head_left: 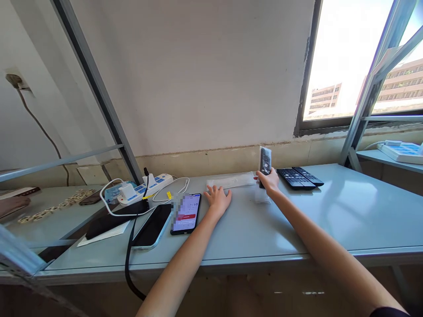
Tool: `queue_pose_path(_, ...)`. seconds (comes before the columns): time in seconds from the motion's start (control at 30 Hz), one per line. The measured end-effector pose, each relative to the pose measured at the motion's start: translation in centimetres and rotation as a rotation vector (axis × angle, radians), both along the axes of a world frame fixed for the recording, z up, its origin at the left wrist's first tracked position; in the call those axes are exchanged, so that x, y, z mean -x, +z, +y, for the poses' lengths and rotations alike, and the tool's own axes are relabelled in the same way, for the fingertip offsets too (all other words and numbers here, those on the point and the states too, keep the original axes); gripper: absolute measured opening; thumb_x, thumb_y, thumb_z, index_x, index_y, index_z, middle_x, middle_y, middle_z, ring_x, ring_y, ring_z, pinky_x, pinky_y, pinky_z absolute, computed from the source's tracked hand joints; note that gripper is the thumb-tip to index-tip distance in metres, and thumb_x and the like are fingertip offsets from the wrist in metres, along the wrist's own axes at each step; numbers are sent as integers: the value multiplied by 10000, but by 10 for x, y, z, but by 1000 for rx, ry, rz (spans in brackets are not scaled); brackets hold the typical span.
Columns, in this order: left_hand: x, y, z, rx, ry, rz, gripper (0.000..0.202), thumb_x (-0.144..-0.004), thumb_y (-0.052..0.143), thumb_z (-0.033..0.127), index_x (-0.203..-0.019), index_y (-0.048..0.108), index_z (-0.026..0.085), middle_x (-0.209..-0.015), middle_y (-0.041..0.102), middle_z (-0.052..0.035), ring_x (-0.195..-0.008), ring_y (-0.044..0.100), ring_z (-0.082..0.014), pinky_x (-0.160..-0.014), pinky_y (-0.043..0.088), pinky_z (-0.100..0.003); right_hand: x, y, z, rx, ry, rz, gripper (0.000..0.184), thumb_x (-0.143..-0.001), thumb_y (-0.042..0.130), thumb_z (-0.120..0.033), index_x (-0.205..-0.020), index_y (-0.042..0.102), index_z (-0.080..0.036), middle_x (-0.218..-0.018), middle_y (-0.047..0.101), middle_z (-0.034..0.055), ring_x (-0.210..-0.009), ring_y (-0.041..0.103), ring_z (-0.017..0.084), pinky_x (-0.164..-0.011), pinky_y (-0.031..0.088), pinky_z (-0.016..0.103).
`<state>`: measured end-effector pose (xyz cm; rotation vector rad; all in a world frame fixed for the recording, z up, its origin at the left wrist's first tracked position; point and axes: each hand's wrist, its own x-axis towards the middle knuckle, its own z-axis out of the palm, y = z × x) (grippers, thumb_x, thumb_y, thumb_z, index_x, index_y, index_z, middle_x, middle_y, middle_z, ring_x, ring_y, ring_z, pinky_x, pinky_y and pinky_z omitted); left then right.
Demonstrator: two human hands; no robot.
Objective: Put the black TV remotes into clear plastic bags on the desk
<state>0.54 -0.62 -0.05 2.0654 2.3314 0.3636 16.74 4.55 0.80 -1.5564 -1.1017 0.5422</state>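
My right hand (269, 179) is closed around a black remote control (265, 160) in a clear plastic sleeve, held upright above the desk. The loose lower end of the sleeve (262, 195) hangs below my fingers. My left hand (218, 201) lies on the desk with its fingers spread, holding nothing. Its fingertips reach the near edge of a flat stack of clear plastic sleeves (236, 180). Just right of my right hand, several black remote controls (297, 178) lie side by side.
Left of my left hand lie a lit phone (189, 213) and a dark-screened phone (153, 226). Behind them are a white power strip (147, 189) with cables and a black pouch (112, 220). A black strap (129, 259) hangs over the front edge. Metal posts (99, 92) flank the desk (346, 215).
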Motion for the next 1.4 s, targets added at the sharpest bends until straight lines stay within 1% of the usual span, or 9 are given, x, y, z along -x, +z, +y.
queue_pose_path(0.2, 0, -7, 7, -28, 4, -55, 501, -897, 350, 375, -1310, 512, 144, -1410, 484, -155, -1374, 318, -343, -1074, 300, -534, 12, 10, -12, -91, 32, -276, 205, -736, 573, -350, -902, 522, -241, -662, 619, -11, -651, 643, 206, -609, 445, 279)
queue_pose_path(0.33, 2, -6, 10, -136, 0, -98, 679, -871, 426, 306, -1474, 194, 99, -1535, 245, -190, -1421, 221, -312, -1100, 280, -501, 22, 7, -19, -108, 142, -524, 318, -621, 689, -276, -925, 599, -257, -806, 678, 38, -828, 641, 265, -653, 421, 300)
queue_pose_path(0.43, 2, -1, 10, -325, -84, -63, 744, -820, 485, 183, -1486, 153, 158, -1572, 155, -145, -1446, 138, -272, -1141, 224, -449, 27, 6, -26, -159, 280, -680, 407, -602, 701, -207, -998, 633, -274, -936, 689, 30, -880, 633, 253, -672, 421, 292)
queue_pose_path(0.53, 2, 4, 8, -429, -207, 7, 682, -805, 469, 106, -1446, 280, 239, -1547, 266, -90, -1444, 161, -250, -1156, 193, -439, 30, 8, -32, -244, 429, -828, 395, -632, 678, -161, -1003, 657, -297, -968, 675, 6, -896, 623, 218, -710, 431, 282)
queue_pose_path(0.63, 2, 6, 6, -360, -307, 30, 535, -820, 437, 74, -1328, 448, 242, -1342, 542, -80, -1309, 423, -227, -1112, 282, -405, 32, 10, -34, -333, 520, -948, 334, -658, 654, -117, -951, 675, -275, -969, 659, 26, -944, 600, 215, -817, 430, 305)
queue_pose_path(0.77, 3, 8, 3, -323, -252, -32, 365, -834, 490, 109, -1176, 552, 222, -1127, 654, -82, -1085, 588, -220, -942, 425, -328, 31, 8, -30, -470, 444, -1006, 360, -673, 659, -143, -1009, 665, -273, -1030, 636, 54, -1010, 564, 251, -942, 386, 391)
queue_pose_path(0.9, 3, 7, 2, -299, -183, -130, 343, -835, 510, 153, -1170, 550, 214, -1122, 657, -87, -1060, 605, -234, -893, 447, -327, 25, 5, -24, -500, 254, -789, 448, -655, 638, -125, -1082, 634, -257, -1141, 596, 74, -1103, 517, 278, -994, 345, 447)
queue_pose_path(1.07, 1, 4, 1, -235, -166, -156, 353, -829, 499, 159, -1176, 540, 206, -1149, 647, -87, -1061, 610, -231, -878, 462, -321, 14, 5, -16, -359, 88, -190, 422, -672, 533, -130, -1080, 603, -205, -1107, 593, 91, -1073, 538, 246, -932, 415, 401)
queue_pose_path(1.4, 2, 6, -2, -205, -169, -116, 357, -802, 530, 135, -1156, 544, 179, -1176, 630, -102, -1065, 615, -236, -864, 480, -323, 7, 0, -6, -161, 139, 171, 294, -762, 434, -365, -777, 658, -175, -733, 644, 41, -658, 607, 168, -545, 452, 242)
